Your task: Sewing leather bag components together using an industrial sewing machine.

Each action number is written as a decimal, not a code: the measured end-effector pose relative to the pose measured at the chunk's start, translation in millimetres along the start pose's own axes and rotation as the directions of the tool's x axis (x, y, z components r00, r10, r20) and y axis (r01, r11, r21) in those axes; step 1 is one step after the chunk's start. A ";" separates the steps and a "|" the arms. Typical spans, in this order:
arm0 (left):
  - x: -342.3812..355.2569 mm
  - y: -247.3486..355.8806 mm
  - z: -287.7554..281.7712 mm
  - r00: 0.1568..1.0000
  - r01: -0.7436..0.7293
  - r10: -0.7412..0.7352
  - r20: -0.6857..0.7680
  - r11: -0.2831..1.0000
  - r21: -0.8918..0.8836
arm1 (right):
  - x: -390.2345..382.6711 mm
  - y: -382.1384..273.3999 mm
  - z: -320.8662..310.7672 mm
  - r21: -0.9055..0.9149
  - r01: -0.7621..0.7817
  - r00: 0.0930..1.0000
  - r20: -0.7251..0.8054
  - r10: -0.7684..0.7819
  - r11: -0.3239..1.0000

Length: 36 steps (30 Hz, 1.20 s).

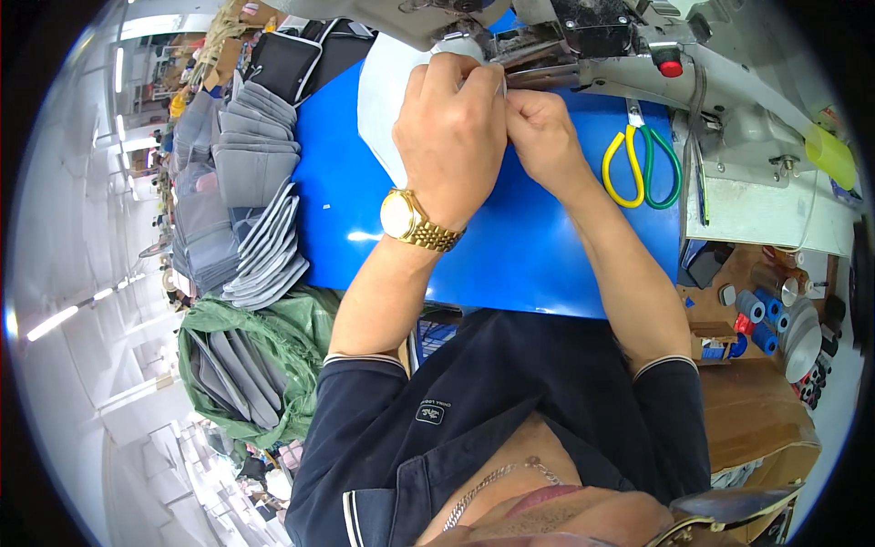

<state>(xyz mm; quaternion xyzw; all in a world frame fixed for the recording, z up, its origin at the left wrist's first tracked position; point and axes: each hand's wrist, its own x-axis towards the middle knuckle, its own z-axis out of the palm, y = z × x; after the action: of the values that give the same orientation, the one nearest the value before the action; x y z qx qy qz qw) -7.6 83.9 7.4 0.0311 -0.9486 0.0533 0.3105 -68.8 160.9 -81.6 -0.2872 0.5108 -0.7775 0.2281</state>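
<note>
At the far side of the blue work surface my two hands meet just below the sewing machine's head. My left hand, with a gold watch on its wrist, has its fingers curled in and shows its back. Beside and partly under it lies a white flat piece, curved along its left edge. My right hand is closed in a pinch against the left fingertips. Whatever is between the fingers is hidden. Scissors with yellow and green handles lie to the right of my right hand.
Stacked grey padded pieces line the left edge, next to black bags. A green sack holding more grey pieces stands below. The machine's red button is at upper right; thread spools sit at far right.
</note>
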 end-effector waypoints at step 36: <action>-0.2 -78.5 35.0 0.707 0.698 -0.343 0.619 0.481 -0.530 | -14.5 -40.1 -23.4 -0.117 -0.173 0.971 0.143 0.189 0.978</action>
<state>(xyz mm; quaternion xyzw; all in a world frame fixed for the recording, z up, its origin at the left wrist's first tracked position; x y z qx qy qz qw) -20.6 1.8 -14.3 0.2099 -0.8693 -0.4407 0.0781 -76.6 200.8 -54.9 -0.3099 0.5555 -0.7014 0.3216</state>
